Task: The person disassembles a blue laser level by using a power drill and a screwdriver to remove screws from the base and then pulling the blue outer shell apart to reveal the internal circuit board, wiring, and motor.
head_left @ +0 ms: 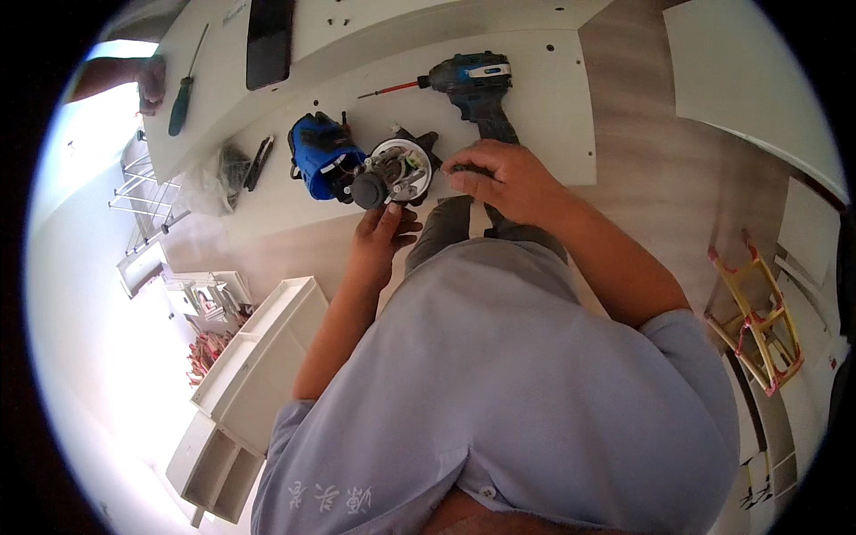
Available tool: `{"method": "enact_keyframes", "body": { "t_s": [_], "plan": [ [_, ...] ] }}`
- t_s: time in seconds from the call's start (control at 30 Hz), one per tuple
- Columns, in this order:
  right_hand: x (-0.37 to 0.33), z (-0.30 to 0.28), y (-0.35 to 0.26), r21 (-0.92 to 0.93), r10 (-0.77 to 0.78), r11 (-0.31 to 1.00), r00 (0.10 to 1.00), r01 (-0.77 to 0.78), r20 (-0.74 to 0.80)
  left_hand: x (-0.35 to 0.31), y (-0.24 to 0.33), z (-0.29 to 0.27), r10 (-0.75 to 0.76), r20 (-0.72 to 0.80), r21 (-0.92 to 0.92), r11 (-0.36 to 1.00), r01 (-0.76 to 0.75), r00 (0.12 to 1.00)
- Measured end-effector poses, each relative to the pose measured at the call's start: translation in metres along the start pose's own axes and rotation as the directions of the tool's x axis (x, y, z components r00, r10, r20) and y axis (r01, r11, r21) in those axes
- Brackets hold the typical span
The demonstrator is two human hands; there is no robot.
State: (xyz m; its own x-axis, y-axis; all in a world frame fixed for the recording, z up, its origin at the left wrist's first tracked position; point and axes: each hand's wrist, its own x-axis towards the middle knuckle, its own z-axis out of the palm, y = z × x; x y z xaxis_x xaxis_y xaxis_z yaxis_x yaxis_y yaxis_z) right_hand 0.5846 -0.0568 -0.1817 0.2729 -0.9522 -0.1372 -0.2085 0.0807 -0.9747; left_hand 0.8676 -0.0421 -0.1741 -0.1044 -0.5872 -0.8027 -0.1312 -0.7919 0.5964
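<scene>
My left hand (385,234) grips a black, round-based part (406,174) of a power tool from below. Metal pieces and a pale ring show inside it, and a black knob (368,190) sits on its near left. Against its left side lies a blue tool housing (317,165), open at one end; whether the two are joined I cannot tell. To the right, my right hand (499,178) is closed on a small dark piece, mostly hidden by the fingers. Just beyond that hand lies a blue and black cordless drill (473,85) with a long red-shafted bit.
On the white worktop (544,134) are a green-handled screwdriver (181,107), a phone (269,45), a dark utility knife (259,163), a clear plastic bag (209,187) and several screws (337,21). Another person's hand (152,80) rests at the far left. A yellow stool-like frame (758,321) stands at right.
</scene>
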Motion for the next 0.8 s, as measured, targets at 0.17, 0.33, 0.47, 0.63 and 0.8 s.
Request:
{"method": "enact_keyframes", "body": {
  "t_s": [0.17, 0.33, 0.47, 0.63, 0.8],
  "plan": [
    [0.027, 0.006, 0.003, -0.139, -0.088, 0.986, 0.995, 0.092, 0.037, 0.010, -0.004, 0.002, -0.034, -0.024, -0.035, 0.999, 0.033, 0.999],
    [0.039, 0.004, -0.002, -0.103, 0.031, 0.994, 0.997, -0.024, 0.067, 0.011, -0.001, 0.011, -0.023, -0.064, -0.040, 0.999, 0.020, 0.998],
    [0.045, 0.005, 0.006, 0.025, 0.083, 0.996, 0.995, -0.085, 0.057, 0.018, -0.009, 0.003, 0.006, -0.036, -0.016, 1.000, -0.007, 0.999],
    [0.050, 0.007, -0.003, 0.153, 0.286, 0.945, 0.957, -0.289, 0.043, 0.023, -0.014, 0.001, 0.096, -0.007, -0.005, 0.995, -0.096, 0.995],
    [0.056, 0.011, -0.006, 0.110, 0.288, 0.950, 0.956, -0.292, 0.058, 0.031, -0.025, -0.010, 0.075, 0.006, 0.054, 0.996, -0.075, 0.997]
  ]
}}
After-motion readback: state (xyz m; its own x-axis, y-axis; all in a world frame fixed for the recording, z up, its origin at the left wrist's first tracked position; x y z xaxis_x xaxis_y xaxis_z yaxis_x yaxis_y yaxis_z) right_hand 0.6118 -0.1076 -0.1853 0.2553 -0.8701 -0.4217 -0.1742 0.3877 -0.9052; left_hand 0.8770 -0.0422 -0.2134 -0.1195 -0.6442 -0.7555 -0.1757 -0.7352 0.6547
